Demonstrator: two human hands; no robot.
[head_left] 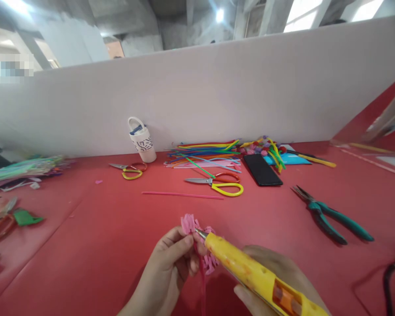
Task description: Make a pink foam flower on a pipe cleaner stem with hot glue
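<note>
My left hand point(175, 259) is closed, its thumb and fingers pinching a pink fringed craft flower point(188, 224). More of the pink fringe shows behind the fingertips, and a pink stem strip point(202, 285) hangs down below them. My right hand point(276, 263) is wrapped round a yellow hot glue gun point(246, 265), which hides part of the fingers. The gun's metal nozzle points up and left, at or very close to the pink fringe; I cannot tell whether they touch. A loose pink pipe cleaner point(182, 195) lies on the table beyond my hands.
Red-and-yellow scissors point(227, 189) and a second pair point(131, 174) lie ahead. Behind them are colourful pipe cleaners point(200, 153), a black phone point(262, 170) and a white cup point(146, 147). Green-handled pliers point(332, 215) lie right. A cable point(388, 281) crosses the right edge. A pale partition point(197, 92) closes the back.
</note>
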